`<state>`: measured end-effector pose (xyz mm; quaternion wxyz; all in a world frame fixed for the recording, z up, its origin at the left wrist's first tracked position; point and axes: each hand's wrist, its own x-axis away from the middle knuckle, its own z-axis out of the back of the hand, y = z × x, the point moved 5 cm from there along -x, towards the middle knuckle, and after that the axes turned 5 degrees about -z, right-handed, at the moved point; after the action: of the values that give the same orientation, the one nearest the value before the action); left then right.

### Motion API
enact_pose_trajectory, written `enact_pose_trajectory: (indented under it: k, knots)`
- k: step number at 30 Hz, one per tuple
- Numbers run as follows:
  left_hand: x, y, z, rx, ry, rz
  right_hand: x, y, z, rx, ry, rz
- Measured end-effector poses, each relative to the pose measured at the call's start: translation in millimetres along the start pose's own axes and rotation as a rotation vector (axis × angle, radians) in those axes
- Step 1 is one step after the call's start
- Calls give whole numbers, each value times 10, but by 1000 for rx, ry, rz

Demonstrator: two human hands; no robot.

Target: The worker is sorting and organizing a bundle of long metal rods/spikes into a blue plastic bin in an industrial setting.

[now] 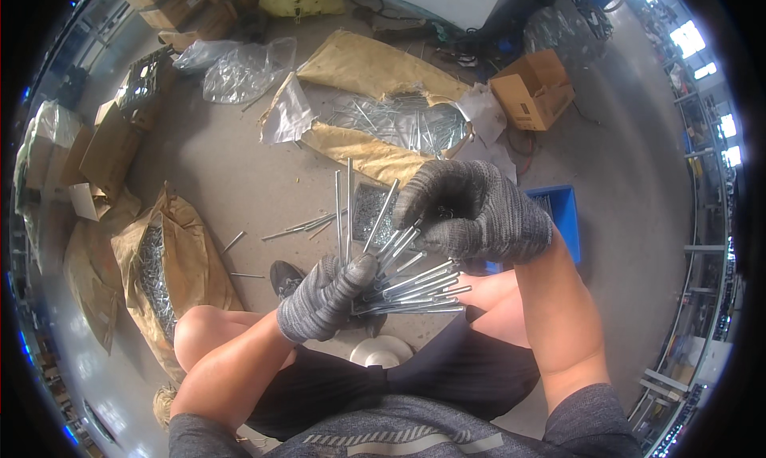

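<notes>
In the head view my gloved left hand [325,296] grips a bundle of thin metal rods [421,289], closed around their lower ends. They fan out, some standing upright and others pointing to the right. My gloved right hand [488,212] is curled at the upper right of the fan, its fingertips close to several rod ends. Whatever it may pinch is hidden by the fingers. Beneath the hands, a grey container [372,211] of small metal parts is partly covered by the rods.
A torn brown sack [351,151] with many loose rods lies ahead, a second sack [195,250] at left. A blue bin [568,219] stands behind my right wrist. An open cardboard box [523,99] sits far right. Loose rods [307,225] and plastic bags [239,73] lie on the floor.
</notes>
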<state>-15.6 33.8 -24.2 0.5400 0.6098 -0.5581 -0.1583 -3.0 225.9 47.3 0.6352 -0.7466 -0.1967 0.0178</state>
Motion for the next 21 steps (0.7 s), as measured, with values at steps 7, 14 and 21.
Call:
enact_pose_trajectory:
  k: [7,14,21]
  knots:
    - [-39,-41,33,-52,-35,-42,34,-90,36,8,93,-37]
    - [-28,2,6,-48,0,-14,-9,18,15,124,35,22]
    - [-37,-30,65,18,0,-45,24,-79,41,131,127,1]
